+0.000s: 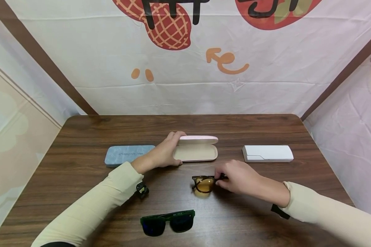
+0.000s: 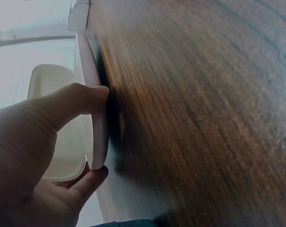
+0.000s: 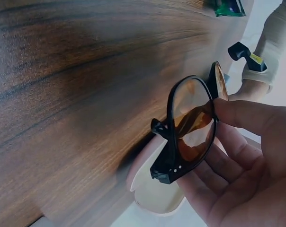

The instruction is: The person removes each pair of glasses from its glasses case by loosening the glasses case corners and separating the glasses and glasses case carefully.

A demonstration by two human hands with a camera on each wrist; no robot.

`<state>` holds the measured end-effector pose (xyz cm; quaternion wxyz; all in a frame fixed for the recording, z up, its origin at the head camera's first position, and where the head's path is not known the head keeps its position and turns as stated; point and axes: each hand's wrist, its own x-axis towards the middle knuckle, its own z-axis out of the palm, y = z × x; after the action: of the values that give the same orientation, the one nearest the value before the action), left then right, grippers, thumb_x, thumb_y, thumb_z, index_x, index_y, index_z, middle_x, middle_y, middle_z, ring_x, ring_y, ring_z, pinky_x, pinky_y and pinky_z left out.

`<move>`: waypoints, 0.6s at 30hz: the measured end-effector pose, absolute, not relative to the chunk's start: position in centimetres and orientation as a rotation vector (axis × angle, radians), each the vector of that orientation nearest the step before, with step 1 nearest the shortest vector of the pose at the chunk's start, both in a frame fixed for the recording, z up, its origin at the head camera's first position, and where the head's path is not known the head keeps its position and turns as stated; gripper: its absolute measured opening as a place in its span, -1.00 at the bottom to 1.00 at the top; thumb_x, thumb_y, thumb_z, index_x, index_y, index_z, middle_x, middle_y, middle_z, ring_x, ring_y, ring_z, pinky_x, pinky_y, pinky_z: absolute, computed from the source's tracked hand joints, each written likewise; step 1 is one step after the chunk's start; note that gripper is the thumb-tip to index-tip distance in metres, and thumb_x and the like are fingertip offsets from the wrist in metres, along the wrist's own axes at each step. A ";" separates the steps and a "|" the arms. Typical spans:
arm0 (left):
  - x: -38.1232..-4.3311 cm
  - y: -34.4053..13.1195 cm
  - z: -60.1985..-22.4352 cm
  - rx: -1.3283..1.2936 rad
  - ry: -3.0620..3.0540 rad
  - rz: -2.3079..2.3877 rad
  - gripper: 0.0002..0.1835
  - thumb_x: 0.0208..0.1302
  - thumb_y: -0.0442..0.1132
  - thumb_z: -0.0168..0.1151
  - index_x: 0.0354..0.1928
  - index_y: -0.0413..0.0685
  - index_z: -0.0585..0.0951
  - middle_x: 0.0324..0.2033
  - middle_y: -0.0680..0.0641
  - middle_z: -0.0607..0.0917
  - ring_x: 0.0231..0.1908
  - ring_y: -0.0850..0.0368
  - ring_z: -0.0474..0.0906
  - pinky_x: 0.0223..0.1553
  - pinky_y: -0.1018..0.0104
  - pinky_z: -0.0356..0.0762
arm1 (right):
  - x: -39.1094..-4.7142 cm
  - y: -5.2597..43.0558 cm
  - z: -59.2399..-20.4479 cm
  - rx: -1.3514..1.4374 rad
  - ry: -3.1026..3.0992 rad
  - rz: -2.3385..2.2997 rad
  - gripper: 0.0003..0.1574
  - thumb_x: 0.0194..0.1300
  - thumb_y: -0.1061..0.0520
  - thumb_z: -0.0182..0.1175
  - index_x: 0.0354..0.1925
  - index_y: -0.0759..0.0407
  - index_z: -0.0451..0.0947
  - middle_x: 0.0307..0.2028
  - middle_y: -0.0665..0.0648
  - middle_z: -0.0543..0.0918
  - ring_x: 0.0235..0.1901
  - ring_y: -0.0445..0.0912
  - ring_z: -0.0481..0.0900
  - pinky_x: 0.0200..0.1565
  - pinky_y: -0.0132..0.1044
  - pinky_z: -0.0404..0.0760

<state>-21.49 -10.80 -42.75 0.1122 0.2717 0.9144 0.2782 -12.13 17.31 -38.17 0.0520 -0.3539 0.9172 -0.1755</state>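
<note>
A pink glasses case (image 1: pixel 201 157) with a cream lining stands with its lid raised at the middle of the table. My left hand (image 1: pixel 162 151) grips its left end, thumb at the front of the base and fingers at the lid. In the left wrist view the thumb presses on the pink outer wall (image 2: pixel 99 135). Dark-framed glasses with amber lenses (image 1: pixel 205 184) are pinched between the thumb and fingers of my right hand (image 1: pixel 239 176), just in front of the case. The right wrist view shows the glasses (image 3: pixel 192 127) held by the frame, overlapping the case behind.
A blue glasses case (image 1: pixel 123 154) lies to the left, partly behind my left forearm. The white case (image 1: pixel 267 153) at the right is closed. Green-framed sunglasses with dark lenses (image 1: pixel 168 222) lie near the front. A printed cloth (image 1: pixel 185 92) hangs behind the wooden table (image 1: pixel 89 132).
</note>
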 end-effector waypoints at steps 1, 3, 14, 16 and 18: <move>-21.5 -10.8 -42.7 0.796 2.684 0.816 0.07 0.00 -0.27 0.63 0.49 -0.05 0.14 0.23 -0.29 0.34 0.13 -0.15 0.46 0.10 -0.02 0.54 | -12.1 17.4 -38.1 -1.069 2.788 -0.530 -0.84 0.14 0.19 0.48 -0.42 -0.03 0.67 -0.43 -0.11 0.70 -0.44 -0.24 0.59 -0.37 -0.27 0.58; -21.5 -10.8 -42.8 0.797 2.685 0.816 0.08 0.00 -0.27 0.63 0.49 -0.05 0.14 0.23 -0.29 0.35 0.12 -0.15 0.46 0.09 -0.02 0.54 | -11.9 17.7 -37.9 -1.054 2.780 -0.525 -0.84 0.14 0.18 0.48 -0.41 -0.04 0.67 -0.43 -0.11 0.70 -0.44 -0.23 0.59 -0.38 -0.28 0.57; -21.5 -10.8 -42.9 0.804 2.685 0.812 0.08 0.01 -0.26 0.62 0.49 -0.06 0.14 0.23 -0.30 0.34 0.14 -0.15 0.46 0.10 -0.03 0.54 | -10.9 18.4 -37.1 -1.018 2.706 -0.487 -0.76 0.12 0.16 0.51 -0.48 -0.10 0.62 -0.48 -0.21 0.64 -0.46 -0.30 0.52 -0.41 -0.30 0.54; -21.5 -10.8 -42.8 0.805 2.686 0.816 0.08 0.00 -0.26 0.63 0.49 -0.06 0.14 0.23 -0.30 0.35 0.13 -0.15 0.46 0.10 -0.02 0.54 | -10.7 18.4 -37.2 -1.025 2.685 -0.485 -0.76 0.11 0.15 0.51 -0.48 -0.10 0.62 -0.48 -0.23 0.63 -0.46 -0.30 0.53 -0.40 -0.30 0.54; -21.5 -10.8 -42.8 0.803 2.686 0.817 0.08 0.00 -0.26 0.63 0.49 -0.06 0.14 0.23 -0.29 0.35 0.13 -0.15 0.46 0.10 -0.02 0.54 | -10.5 18.5 -37.4 -1.032 2.671 -0.487 -0.76 0.11 0.15 0.52 -0.48 -0.10 0.62 -0.48 -0.24 0.63 -0.46 -0.30 0.52 -0.40 -0.31 0.53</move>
<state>-21.46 -10.79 -42.79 0.1107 0.2735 0.9141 0.2780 -10.49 18.49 -37.41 0.1183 -0.3529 0.9131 -0.1666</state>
